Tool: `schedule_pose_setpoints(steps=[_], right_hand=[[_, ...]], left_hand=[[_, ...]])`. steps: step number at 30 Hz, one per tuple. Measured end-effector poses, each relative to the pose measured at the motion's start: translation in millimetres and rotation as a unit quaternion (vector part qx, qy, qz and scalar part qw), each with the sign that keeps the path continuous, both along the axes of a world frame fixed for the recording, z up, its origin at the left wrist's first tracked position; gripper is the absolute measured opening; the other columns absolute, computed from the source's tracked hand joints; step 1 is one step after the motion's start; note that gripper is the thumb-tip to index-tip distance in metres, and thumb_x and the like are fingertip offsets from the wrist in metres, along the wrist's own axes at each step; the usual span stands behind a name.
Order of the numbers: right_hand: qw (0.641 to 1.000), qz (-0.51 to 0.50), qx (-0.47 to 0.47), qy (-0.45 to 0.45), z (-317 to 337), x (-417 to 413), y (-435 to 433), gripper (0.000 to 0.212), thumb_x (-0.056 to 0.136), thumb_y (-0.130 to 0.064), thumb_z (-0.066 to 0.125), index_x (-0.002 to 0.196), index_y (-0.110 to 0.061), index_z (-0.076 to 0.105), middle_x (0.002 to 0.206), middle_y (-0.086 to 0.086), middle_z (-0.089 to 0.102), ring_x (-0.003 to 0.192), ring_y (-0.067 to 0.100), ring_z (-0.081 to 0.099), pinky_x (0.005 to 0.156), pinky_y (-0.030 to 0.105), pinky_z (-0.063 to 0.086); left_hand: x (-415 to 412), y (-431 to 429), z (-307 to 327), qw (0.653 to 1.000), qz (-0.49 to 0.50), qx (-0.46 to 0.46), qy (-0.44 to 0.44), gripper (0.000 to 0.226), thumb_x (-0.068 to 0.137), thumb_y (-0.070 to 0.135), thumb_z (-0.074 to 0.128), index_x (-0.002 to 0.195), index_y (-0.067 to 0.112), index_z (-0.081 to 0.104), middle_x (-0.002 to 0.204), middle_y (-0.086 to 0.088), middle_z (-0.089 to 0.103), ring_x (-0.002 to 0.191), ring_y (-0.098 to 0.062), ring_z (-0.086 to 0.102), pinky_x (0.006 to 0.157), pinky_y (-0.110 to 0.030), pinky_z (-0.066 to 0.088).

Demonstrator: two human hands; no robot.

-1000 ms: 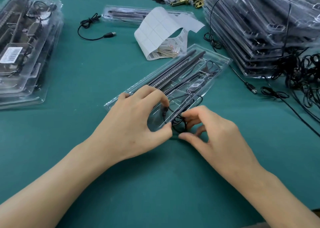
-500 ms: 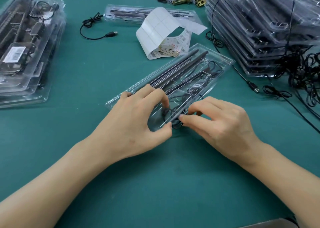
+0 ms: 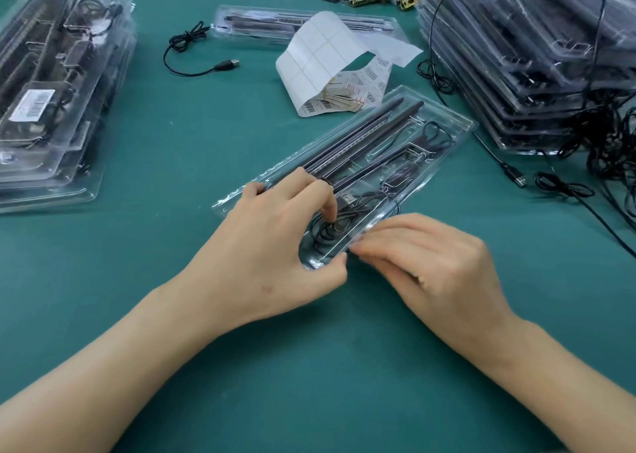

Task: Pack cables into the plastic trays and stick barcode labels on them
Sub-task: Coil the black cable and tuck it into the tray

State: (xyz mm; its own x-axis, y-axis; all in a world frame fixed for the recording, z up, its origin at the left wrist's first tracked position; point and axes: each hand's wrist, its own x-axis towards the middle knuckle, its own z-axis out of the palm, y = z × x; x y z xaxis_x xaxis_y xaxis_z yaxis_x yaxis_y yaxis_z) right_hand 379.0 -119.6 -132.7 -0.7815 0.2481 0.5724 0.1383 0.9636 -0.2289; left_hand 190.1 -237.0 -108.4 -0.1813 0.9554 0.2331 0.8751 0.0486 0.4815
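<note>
A green table (image 3: 137, 297) is seen from above, crowded toward its far side. In the middle a clear tray (image 3: 459, 122) lies slantwise, its far end toward the upper right. Dark rods (image 3: 361, 139) are laid along it, and a black cable (image 3: 328, 237) is coiled in the compartment at its near end, with the plug (image 3: 346, 199) just beyond the coil. The tray's near end is gripped by the left hand (image 3: 272, 246), whose fingers are curled over the top with the thumb at the near corner; the coil is pressed down by the forefinger. The rim beside that corner is pinched by the curled fingers of the right hand (image 3: 437, 266), which is slightly blurred. Behind the tray a curled label sheet (image 3: 316, 63) lies on the table, with some barcodes showing. Filled trays form a left stack (image 3: 69, 163), the top one bearing a barcode label (image 3: 32, 104). A taller right stack (image 3: 533, 57) stands opposite, with a tangle (image 3: 616, 149) of black cables beside it. A back tray (image 3: 254, 27) and a loose cable (image 3: 225, 64) lie farther off.
</note>
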Motion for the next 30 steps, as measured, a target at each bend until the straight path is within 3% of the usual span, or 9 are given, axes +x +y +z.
schedule_pose_setpoints(steps=[3, 6, 10, 13, 17, 24, 30], right_hand=[[0.997, 0.014, 0.014, -0.071, 0.8, 10.8, -5.2, 0.023, 0.101, -0.019, 0.063, 0.118, -0.01, 0.076, 0.126, -0.002, 0.072, 0.121, 0.018, 0.066, 0.102, 0.039, 0.052], [0.991, 0.056, -0.036, -0.116, 1.6, 23.3, -4.8, 0.034, 0.102, -0.019, 0.056, 0.132, -0.009, 0.067, 0.142, -0.001, 0.061, 0.138, 0.013, 0.052, 0.113, 0.038, 0.044], [0.996, 0.002, -0.087, -0.025, 3.5, 32.5, 4.2, 0.024, 0.1, -0.015, 0.059, 0.117, -0.009, 0.075, 0.124, -0.004, 0.071, 0.119, 0.01, 0.066, 0.102, 0.034, 0.052], [0.996, -0.055, -0.047, -0.042, 2.8, 28.0, 13.6, 0.023, 0.1, -0.018, 0.061, 0.116, -0.01, 0.075, 0.123, -0.002, 0.071, 0.118, 0.018, 0.066, 0.109, 0.038, 0.048], [0.997, -0.019, -0.025, -0.064, -0.1, 22.6, 14.9, 0.024, 0.101, -0.017, 0.061, 0.118, -0.007, 0.074, 0.125, 0.003, 0.069, 0.125, 0.021, 0.061, 0.116, 0.037, 0.039], [0.992, 0.056, -0.031, -0.111, -2.7, 21.6, 13.0, 0.03, 0.102, -0.012, 0.053, 0.128, -0.008, 0.07, 0.136, 0.0, 0.065, 0.132, 0.016, 0.057, 0.115, 0.039, 0.041], [0.997, -0.005, -0.058, 0.042, 1.1, 29.8, 16.0, 0.02, 0.094, -0.006, 0.06, 0.104, -0.007, 0.078, 0.112, -0.002, 0.075, 0.112, 0.019, 0.069, 0.095, 0.037, 0.055]], left_hand=[[-0.3, 0.0, -0.4, 1.0, -0.005, 0.0, 0.008, 0.034, 0.078, 0.05, 0.065, 0.1, 0.026, 0.056, 0.112, 0.012, 0.059, 0.107, -0.021, 0.064, 0.093, -0.043, 0.044], [-0.7, -0.8, 0.1, 1.0, -0.007, -0.011, 0.023, 0.036, 0.078, 0.052, 0.063, 0.103, 0.026, 0.056, 0.116, 0.011, 0.059, 0.109, -0.023, 0.063, 0.095, -0.043, 0.043], [-1.8, -0.8, 2.4, 0.999, -0.014, -0.029, 0.031, 0.037, 0.077, 0.052, 0.064, 0.104, 0.029, 0.054, 0.118, 0.012, 0.058, 0.107, -0.024, 0.063, 0.095, -0.041, 0.042], [-3.6, -2.5, 3.0, 1.0, 0.0, -0.02, 0.01, 0.035, 0.076, 0.051, 0.065, 0.102, 0.031, 0.053, 0.118, 0.014, 0.059, 0.103, -0.022, 0.061, 0.094, -0.036, 0.039], [-3.0, -1.9, 2.9, 1.0, -0.003, -0.018, 0.006, 0.034, 0.075, 0.05, 0.065, 0.101, 0.03, 0.054, 0.118, 0.013, 0.06, 0.108, -0.022, 0.06, 0.094, -0.039, 0.041], [-2.0, -1.1, 1.8, 0.999, -0.021, -0.015, 0.044, 0.036, 0.075, 0.048, 0.063, 0.103, 0.027, 0.056, 0.117, 0.01, 0.06, 0.109, -0.026, 0.062, 0.095, -0.042, 0.042], [-8.1, -1.0, -0.1, 0.997, -0.036, -0.034, 0.066, 0.038, 0.077, 0.056, 0.06, 0.106, 0.033, 0.052, 0.122, 0.015, 0.056, 0.107, -0.024, 0.063, 0.099, -0.04, 0.04]])
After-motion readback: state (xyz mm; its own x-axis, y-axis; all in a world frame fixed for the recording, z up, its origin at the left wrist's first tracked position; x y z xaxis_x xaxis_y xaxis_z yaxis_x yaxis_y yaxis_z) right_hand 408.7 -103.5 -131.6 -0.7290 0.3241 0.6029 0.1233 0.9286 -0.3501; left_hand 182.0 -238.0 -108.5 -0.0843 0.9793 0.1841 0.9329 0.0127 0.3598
